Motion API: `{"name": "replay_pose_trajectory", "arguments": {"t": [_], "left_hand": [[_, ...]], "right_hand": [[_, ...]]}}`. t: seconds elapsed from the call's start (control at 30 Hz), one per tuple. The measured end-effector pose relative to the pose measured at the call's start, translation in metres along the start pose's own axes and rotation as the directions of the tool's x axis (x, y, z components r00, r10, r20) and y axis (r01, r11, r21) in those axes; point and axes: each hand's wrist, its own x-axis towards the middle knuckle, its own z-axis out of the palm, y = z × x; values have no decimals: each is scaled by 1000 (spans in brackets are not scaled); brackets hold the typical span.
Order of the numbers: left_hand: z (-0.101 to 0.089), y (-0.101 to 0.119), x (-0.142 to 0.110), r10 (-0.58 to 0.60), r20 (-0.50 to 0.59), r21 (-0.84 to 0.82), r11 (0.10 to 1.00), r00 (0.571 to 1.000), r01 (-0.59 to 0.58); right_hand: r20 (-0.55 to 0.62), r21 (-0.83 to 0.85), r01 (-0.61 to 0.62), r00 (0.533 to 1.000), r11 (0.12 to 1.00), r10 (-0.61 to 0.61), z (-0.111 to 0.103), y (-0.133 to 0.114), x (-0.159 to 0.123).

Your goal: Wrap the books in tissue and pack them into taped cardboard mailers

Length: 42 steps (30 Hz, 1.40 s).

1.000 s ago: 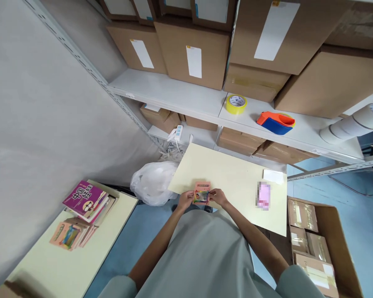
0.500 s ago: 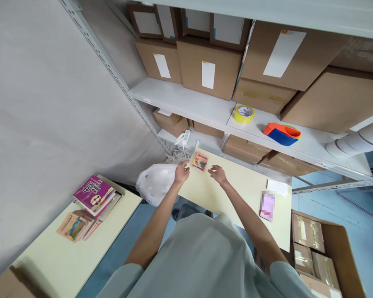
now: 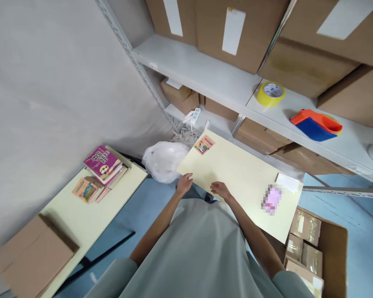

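My left hand [image 3: 184, 183] hovers by the near edge of the cream table [image 3: 233, 165], its fingers loosely bent and apart, with nothing in them. To its right, my right hand [image 3: 220, 189] is also empty over the same edge, fingers slightly curled and apart. A small orange picture book [image 3: 204, 144] lies flat at the table's far left corner, beyond both hands and touched by neither. On the right part of the table are a pinkish, pixelated item [image 3: 272, 200] and a white flat pad [image 3: 287, 182].
Left of the table sits a white plastic bag [image 3: 165, 161]. A side table [image 3: 112, 207] bears a purple book [image 3: 102, 163], a pile of small orange books [image 3: 87, 189] and a carton [image 3: 34, 256]. Yellow tape [image 3: 271, 94] and an orange-blue tape dispenser [image 3: 315, 125] rest on the shelf [image 3: 186, 68].
Both hands have drawn back from beside the orange book toward my body. The book stays at the far corner, and the camera view has shifted downward.
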Motion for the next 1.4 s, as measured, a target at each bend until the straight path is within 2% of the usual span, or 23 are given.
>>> {"name": "replay_pose_trajectory", "arguments": {"t": [0.23,0.4,0.53,0.63,0.7,0.77,0.83,0.97,1.07,1.17,1.27,1.4], "left_hand": [[-2,-52,-15,-122,-39,-16,993,992,121],[-24,-83,-6,-185,-48,29,982,981,187],[-52,-99,33,-166,-56,85,982,984,171],[-76,-108,74,-27,-18,292,956,999,31],[-91,-114,105,52,62,469,880,997,-75],[-104,-121,135,32,154,593,796,988,-118],[-112,-131,166,-40,229,662,739,973,-125],[-118,-153,215,-164,330,690,714,930,-118],[-121,-166,235,-219,387,690,713,896,-124],[-130,-170,243,-222,433,683,713,873,-158],[-144,-167,247,-204,462,691,693,863,-206],[-162,-155,249,-187,488,696,673,853,-251]], "right_hand": [[106,33,-105,989,994,101,31,16,11],[121,48,-162,981,986,155,52,7,25],[99,77,-120,989,990,112,73,-9,35],[61,63,-104,993,993,101,92,-22,38],[35,45,-107,994,993,105,106,-29,38],[2,40,-116,993,992,116,121,-33,39],[-27,47,-135,990,990,136,136,-34,40],[-48,71,-197,978,978,201,167,-30,44],[-87,85,-225,969,971,232,191,-30,49],[-89,97,-230,967,968,239,211,-39,56],[-64,96,-208,975,973,214,226,-53,63],[-69,73,-142,987,987,147,234,-69,69]]}}
